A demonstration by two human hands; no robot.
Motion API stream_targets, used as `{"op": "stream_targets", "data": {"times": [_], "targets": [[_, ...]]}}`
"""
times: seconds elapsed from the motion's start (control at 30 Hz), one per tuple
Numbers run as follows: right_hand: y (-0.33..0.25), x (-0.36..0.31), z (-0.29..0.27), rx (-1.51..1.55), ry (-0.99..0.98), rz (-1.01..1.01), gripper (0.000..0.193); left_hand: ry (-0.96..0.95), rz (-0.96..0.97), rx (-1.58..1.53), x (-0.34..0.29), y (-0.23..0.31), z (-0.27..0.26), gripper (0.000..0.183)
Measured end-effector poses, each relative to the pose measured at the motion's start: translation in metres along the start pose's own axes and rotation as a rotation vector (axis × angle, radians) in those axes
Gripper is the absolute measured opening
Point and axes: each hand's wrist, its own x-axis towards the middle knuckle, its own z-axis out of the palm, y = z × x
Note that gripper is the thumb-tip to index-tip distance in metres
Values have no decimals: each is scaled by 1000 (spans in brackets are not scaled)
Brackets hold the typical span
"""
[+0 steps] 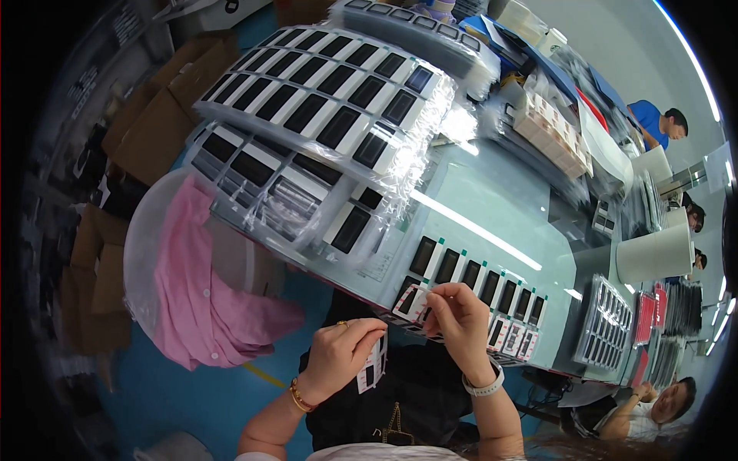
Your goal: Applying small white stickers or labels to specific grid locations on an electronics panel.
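My left hand [343,355], with a ring and bracelets at finger and wrist, is closed on a white sticker sheet [370,374] with dark rectangles and red marks, which hangs below the fingers over my lap. My right hand [461,319], with a pale watch at the wrist, pinches by thumb and forefinger at the table's front edge. Whatever lies between those fingertips is too small to make out. Beside them is a white, red-marked piece [411,301] on the nearest panel. A row of black screen panels [452,266] with green tabs lies beyond; several carry similar white pieces [509,336].
Stacked clear trays of black-and-white panels [323,84] cover the table's left. Folders and a bundle of card pieces [550,131] crowd the back. Another panel tray [605,323] lies at right. A pink garment [207,284] hangs over a chair at left. Other people sit at right.
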Motion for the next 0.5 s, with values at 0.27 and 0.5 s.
{"op": "stream_targets", "data": {"times": [0.27, 0.5], "targets": [[0, 3, 1, -57, 2, -2, 8, 9, 41, 98, 0, -5, 1, 10], [1, 4, 0, -86, -14, -18, 9, 32, 58, 105, 1, -5, 2, 15]]}}
